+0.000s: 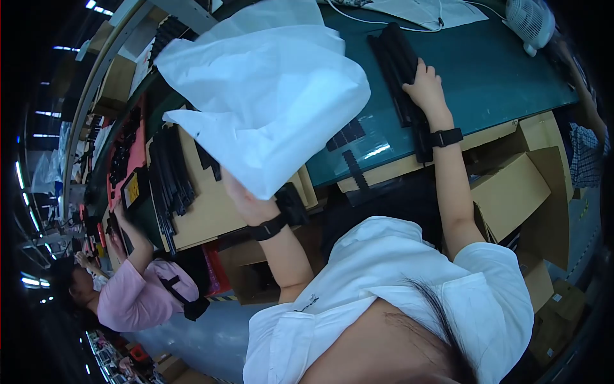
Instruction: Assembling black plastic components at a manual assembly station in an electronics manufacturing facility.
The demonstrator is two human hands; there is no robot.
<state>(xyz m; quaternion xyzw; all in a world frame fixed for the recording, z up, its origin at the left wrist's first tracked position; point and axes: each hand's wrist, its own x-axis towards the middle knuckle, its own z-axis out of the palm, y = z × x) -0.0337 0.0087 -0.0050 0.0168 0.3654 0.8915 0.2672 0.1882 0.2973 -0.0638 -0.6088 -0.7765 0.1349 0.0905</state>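
Bag up, strips pinned: slip risk

Left hand grips the white plastic bag, hiding the green surface; right hand, flat and ungripping on black strips, could nudge them off unseen.

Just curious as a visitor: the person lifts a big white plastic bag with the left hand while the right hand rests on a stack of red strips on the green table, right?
Not quite. In the head view the strips under the right hand are black, not red. The left hand does hold up the white bag over the green table.

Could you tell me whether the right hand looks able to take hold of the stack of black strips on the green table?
Probably yes: the right hand already rests on the black strips, nothing between them.
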